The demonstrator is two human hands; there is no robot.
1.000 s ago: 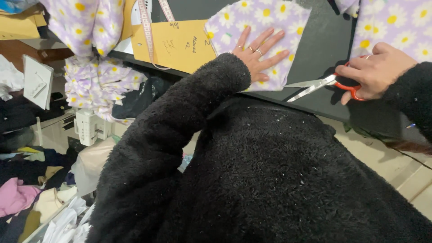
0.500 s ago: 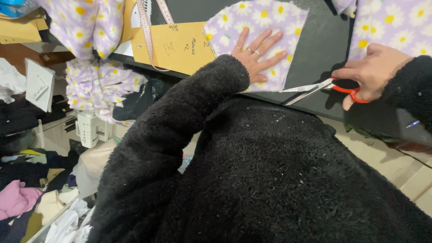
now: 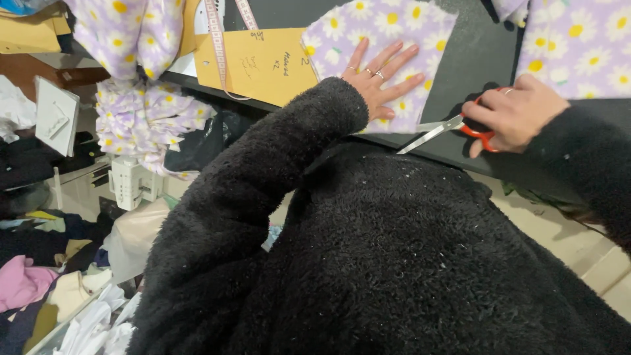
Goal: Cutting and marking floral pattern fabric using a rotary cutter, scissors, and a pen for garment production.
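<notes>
Scissors gripped by right hand; left hand flat on floral fabric beside yellow card.

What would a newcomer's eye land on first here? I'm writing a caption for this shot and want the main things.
Probably the left hand pressed flat on a lilac daisy-print fabric piece at top centre of the dark table. Beside it, the right hand grips red-handled scissors, blades open at the fabric's lower right edge. The black fleece sleeve fills the foreground, with a yellow card pattern further left.
</notes>
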